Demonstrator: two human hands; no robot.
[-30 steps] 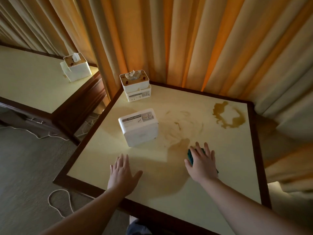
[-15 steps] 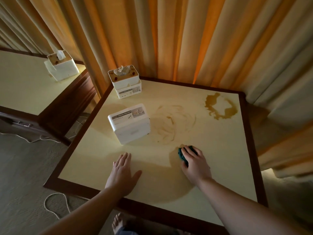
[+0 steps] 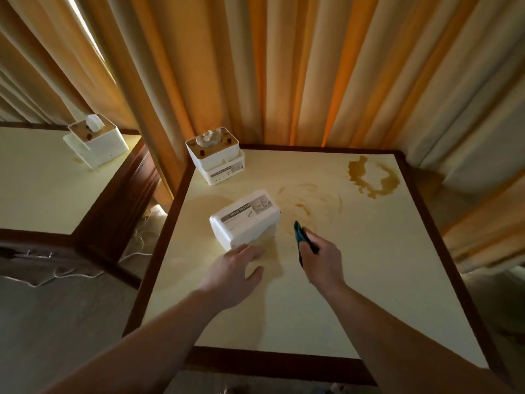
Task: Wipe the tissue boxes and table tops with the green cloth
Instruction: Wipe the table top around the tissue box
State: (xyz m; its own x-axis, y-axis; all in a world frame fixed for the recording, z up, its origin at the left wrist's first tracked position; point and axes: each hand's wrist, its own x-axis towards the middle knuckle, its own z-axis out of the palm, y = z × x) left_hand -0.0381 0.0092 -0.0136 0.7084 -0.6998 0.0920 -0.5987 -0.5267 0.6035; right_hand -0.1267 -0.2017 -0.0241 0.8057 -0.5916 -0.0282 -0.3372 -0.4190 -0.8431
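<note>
Left hand (image 3: 230, 269): fingers extended, touching white plastic tissue box (image 3: 245, 219) lying on cream table top (image 3: 355, 280);
Right hand (image 3: 320, 260): gripping crumpled green cloth (image 3: 300, 234)

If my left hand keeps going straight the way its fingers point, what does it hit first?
The left hand points up the table toward the white tissue holder lying on its side. Its fingertips are already at the box's near bottom edge, seemingly touching, so that box comes first.

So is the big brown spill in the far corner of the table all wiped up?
No, the brown spill still sits dark on the table, far from the green cloth in the right hand.
</note>
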